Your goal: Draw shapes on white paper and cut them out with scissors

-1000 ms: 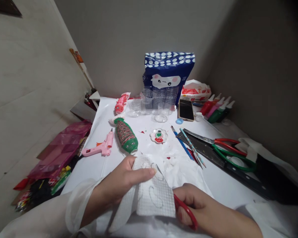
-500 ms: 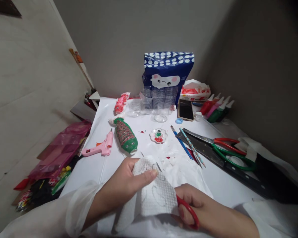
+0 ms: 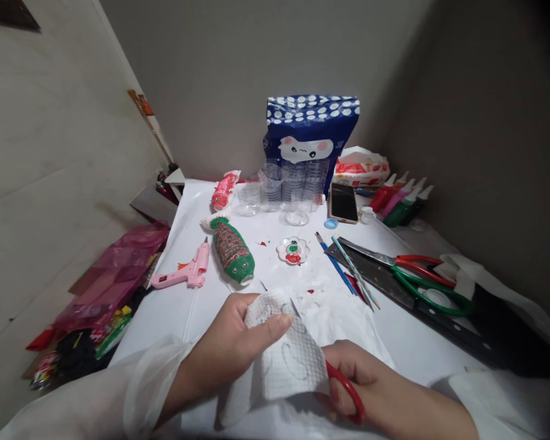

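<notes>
My left hand (image 3: 238, 333) pinches a piece of white, grid-textured sheet (image 3: 297, 360) with curved pencil lines drawn on it; its thumb lies on top. Part of the sheet hangs down beneath that hand. My right hand (image 3: 362, 379) is wrapped around the red handle of a pair of scissors (image 3: 351, 394). One blade tip shows past the sheet's upper right edge, while the rest of the blades is hidden behind the sheet. Beyond my hands lies a green fish figure (image 3: 233, 253) with a patterned body, and left of it a pink glue gun (image 3: 187, 269).
A flower-shaped paint dish (image 3: 293, 250) sits mid-table. To the right lie brushes (image 3: 337, 266), green-handled scissors (image 3: 431, 293) and a long dark blade (image 3: 417, 299). Clear plastic cups (image 3: 293, 183), a blue bag (image 3: 311, 128), a phone (image 3: 343, 203) and paint bottles (image 3: 398, 205) stand behind.
The hanging lower part of the sheet has swung slightly to the right. My hands keep the same hold on sheet and scissors and have barely moved.
</notes>
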`<act>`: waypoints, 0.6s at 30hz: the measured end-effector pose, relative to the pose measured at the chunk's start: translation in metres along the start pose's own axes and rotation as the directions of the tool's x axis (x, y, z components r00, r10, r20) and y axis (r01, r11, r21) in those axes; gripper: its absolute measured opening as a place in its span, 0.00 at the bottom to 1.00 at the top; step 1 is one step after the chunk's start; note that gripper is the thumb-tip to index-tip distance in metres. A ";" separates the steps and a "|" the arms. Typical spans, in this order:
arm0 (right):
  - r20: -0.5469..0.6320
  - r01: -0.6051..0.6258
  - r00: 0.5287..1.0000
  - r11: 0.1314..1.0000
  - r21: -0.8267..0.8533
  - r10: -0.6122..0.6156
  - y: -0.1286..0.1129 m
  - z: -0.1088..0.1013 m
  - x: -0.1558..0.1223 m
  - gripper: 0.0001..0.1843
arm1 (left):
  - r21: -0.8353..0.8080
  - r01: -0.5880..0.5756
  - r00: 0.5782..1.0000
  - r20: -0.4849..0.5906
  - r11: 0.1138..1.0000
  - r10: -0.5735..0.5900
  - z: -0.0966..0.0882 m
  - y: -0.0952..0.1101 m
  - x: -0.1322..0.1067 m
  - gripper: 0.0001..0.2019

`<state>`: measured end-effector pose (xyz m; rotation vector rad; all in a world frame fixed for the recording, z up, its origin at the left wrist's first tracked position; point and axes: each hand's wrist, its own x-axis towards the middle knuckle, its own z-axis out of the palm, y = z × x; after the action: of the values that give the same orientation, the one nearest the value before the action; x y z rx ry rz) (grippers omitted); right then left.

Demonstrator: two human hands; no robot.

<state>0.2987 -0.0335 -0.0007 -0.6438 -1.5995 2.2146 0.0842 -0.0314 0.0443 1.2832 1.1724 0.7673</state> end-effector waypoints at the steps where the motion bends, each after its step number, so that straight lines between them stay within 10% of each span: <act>1: -0.001 0.000 1.000 1.000 0.003 0.000 0.001 0.000 0.000 0.31 | 0.003 0.008 1.000 -0.004 1.000 -0.008 0.000 0.000 0.000 0.15; 18: -0.010 -0.023 1.000 0.998 -0.058 0.022 -0.010 0.002 -0.001 0.34 | -0.064 0.033 0.999 0.009 0.997 -0.033 0.000 0.003 -0.001 0.14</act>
<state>0.2985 -0.0320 0.0089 -0.6909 -1.6652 2.1844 0.0848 -0.0322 0.0477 1.2103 1.1513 0.7690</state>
